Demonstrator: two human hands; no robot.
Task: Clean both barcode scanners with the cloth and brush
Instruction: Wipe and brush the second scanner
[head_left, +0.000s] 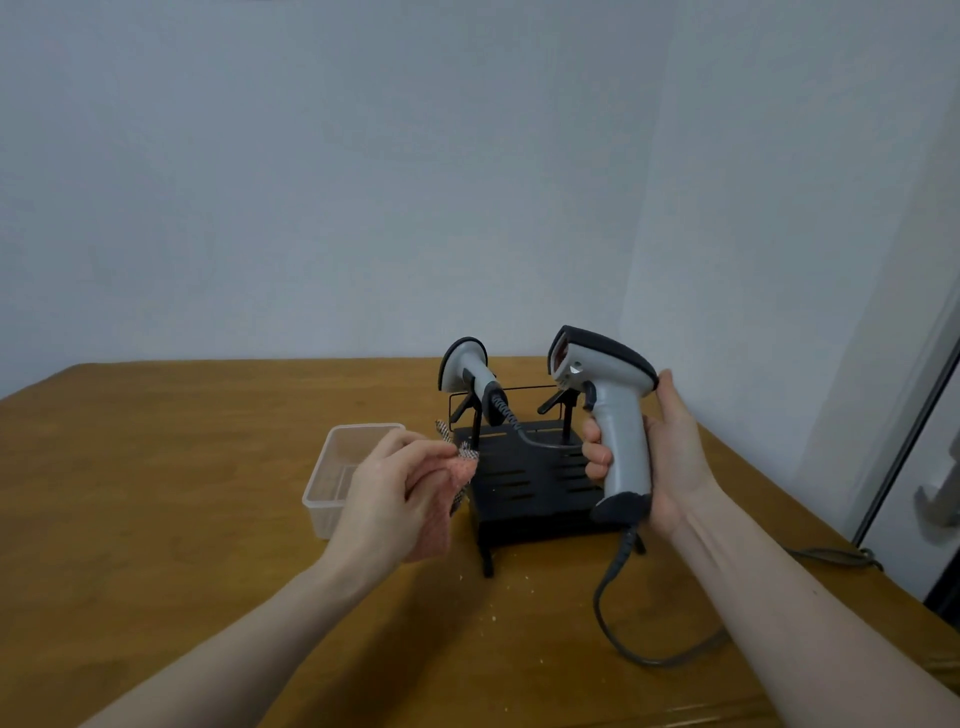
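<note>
1 grey pistol-grip barcode scanner (613, 410) gripped upright by right hand (670, 457).
Pink woven cloth (457, 467) pinched in left hand (400, 493) (2nd grey scanner (470, 371) racked on black slotted stand (524, 483)).

A brown wooden table (182, 519) carries a clear plastic container (337, 470), a black slotted stand (524, 483) on short legs, a grey scanner cable (613, 623), and pale specks (493, 618), possibly crumbs.

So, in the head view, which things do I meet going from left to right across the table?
Clear plastic container → left hand holding the cloth → scanner on the black stand → scanner gripped in the right hand.
</note>
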